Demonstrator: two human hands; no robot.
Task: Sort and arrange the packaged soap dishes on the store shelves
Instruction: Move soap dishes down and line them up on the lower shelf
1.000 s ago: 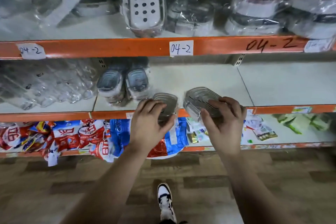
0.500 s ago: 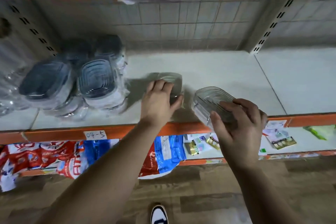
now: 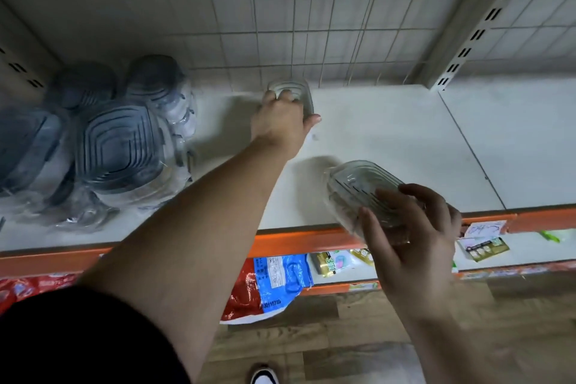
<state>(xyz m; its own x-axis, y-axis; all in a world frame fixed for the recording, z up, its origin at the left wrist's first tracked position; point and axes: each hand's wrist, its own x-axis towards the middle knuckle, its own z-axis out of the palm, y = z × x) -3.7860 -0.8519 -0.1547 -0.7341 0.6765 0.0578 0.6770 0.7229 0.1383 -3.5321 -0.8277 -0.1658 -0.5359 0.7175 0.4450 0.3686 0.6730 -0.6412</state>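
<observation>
Reaching deep over pale shelf (image 3: 405, 140), left hand (image 3: 280, 121) grips clear soap dish (image 3: 300, 92) near wire-grid back panel (image 3: 311, 25), fingers curled on it; right hand (image 3: 414, 237) pinches second clear dish (image 3: 358, 187) above orange shelf edge (image 3: 296, 240). Bagged grey dishes (image 3: 121, 150) stacked left. Wood-plank floor (image 3: 343, 352) below.

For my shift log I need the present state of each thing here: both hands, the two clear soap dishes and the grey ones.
left hand: reached to the back of the shelf, grips the far clear dish.
far clear dish: in the left hand, near the grid wall.
right hand: holds the near clear dish.
near clear dish: tilted, above the shelf's front edge.
grey dishes: wrapped, piled at the shelf's left, untouched.
</observation>
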